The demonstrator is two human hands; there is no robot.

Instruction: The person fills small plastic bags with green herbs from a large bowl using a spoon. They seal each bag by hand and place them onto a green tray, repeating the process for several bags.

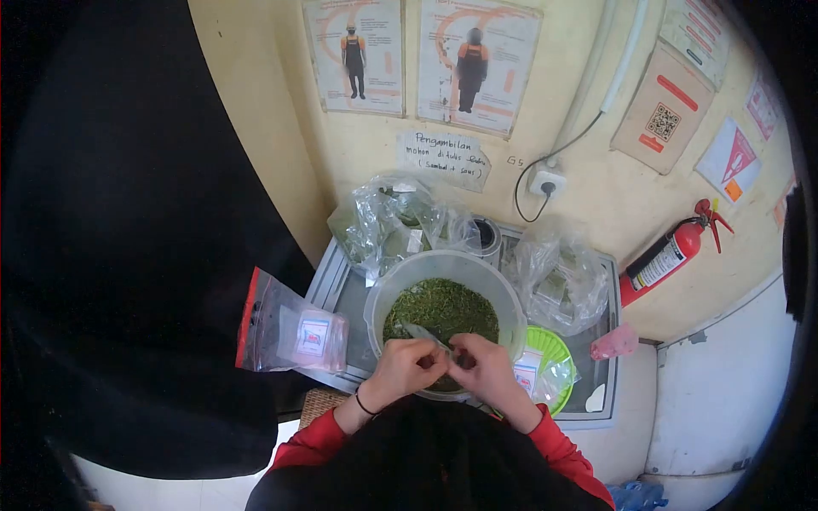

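A translucent round tub holds chopped green herbs. Over its near side, my left hand and my right hand meet with fingers pinched together. Between them is a small clear plastic bag, gripped by both hands at its near end. The bag's far end lies over the herbs, and its contents are hard to make out. My fingertips hide part of the bag. A dark band circles my left wrist.
Bags of greens and another clear bag stand behind the tub. Small bags lie left; a green tray and pink plastic are right. A fire extinguisher hangs at the wall.
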